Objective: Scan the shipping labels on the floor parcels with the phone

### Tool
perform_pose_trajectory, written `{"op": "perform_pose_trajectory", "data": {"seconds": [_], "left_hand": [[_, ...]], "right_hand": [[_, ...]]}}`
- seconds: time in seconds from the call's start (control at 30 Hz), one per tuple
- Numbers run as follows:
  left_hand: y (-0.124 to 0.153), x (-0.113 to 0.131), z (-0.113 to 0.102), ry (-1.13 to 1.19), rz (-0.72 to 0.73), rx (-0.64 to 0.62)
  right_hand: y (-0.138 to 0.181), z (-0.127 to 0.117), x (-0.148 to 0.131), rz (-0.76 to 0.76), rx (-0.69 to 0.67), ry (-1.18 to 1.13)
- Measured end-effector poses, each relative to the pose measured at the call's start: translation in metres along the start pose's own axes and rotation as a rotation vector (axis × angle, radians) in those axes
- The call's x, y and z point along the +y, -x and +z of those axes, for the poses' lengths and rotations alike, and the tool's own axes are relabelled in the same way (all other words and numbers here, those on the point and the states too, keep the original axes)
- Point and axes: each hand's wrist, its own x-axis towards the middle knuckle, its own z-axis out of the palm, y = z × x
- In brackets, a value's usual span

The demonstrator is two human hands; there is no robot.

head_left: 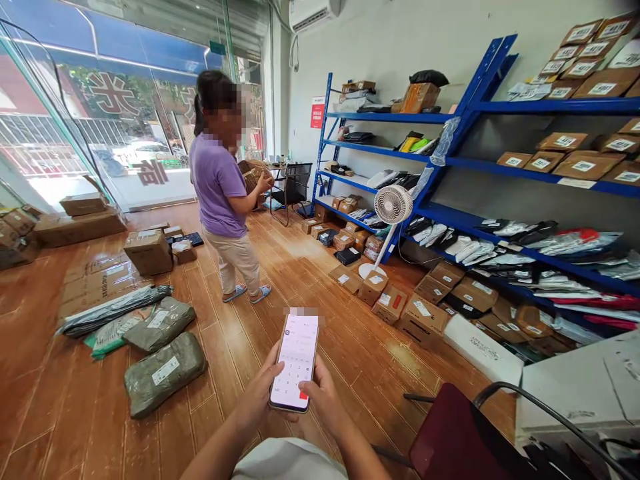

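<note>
A smartphone (pixel 293 367) with a lit screen and a number keypad is held upright in front of me, low in the middle of the view. My left hand (pixel 261 387) wraps its left edge, the thumb resting over the keypad. Along the right edge my right hand (pixel 324 393) is closed round the phone, and its thumb lies at the red key in the lower right corner. Some fingers are hidden behind the phone.
A person (pixel 220 173) in a purple top stands ahead holding a wrapped parcel (pixel 256 175). Grey parcels (pixel 165 373) lie on the floor at left. Blue shelves (pixel 540 170) with boxes, a white fan (pixel 393 205) and floor cartons (pixel 423 317) line the right. A dark red chair (pixel 460 437) is close by.
</note>
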Motion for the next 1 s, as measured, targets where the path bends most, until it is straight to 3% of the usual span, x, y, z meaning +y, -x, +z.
{"op": "perform_pose_trajectory", "data": {"seconds": [0.17, 0.3, 0.37, 0.4, 0.5, 0.6, 0.7, 0.83, 1.0], "left_hand": [[-0.016, -0.014, 0.014, 0.076, 0.044, 0.084], [-0.020, -0.019, 0.017, 0.181, 0.065, -0.006], [-0.019, -0.018, 0.016, 0.202, 0.052, -0.038], [-0.018, -0.017, 0.016, 0.208, 0.043, -0.036], [-0.013, -0.013, 0.015, 0.236, 0.056, 0.015], [-0.006, -0.008, 0.017, 0.201, 0.068, 0.070], [0.004, -0.003, 0.018, 0.150, 0.089, 0.150], [0.012, 0.001, 0.013, 0.165, 0.136, 0.188], [0.010, 0.004, 0.006, 0.211, 0.210, 0.116]], "right_hand": [[0.003, -0.024, -0.004, 0.011, -0.071, -0.060], [-0.025, -0.037, -0.020, -0.029, -0.116, 0.049], [-0.061, -0.039, -0.041, 0.011, -0.104, 0.157], [-0.084, -0.039, -0.054, 0.113, -0.029, 0.239], [-0.163, -0.037, -0.097, 0.192, 0.058, 0.348], [-0.231, -0.036, -0.139, 0.193, 0.130, 0.435], [-0.268, -0.032, -0.169, 0.145, 0.172, 0.489], [-0.260, -0.019, -0.164, 0.076, 0.094, 0.486], [-0.168, -0.012, -0.098, 0.069, -0.257, 0.343]]}}
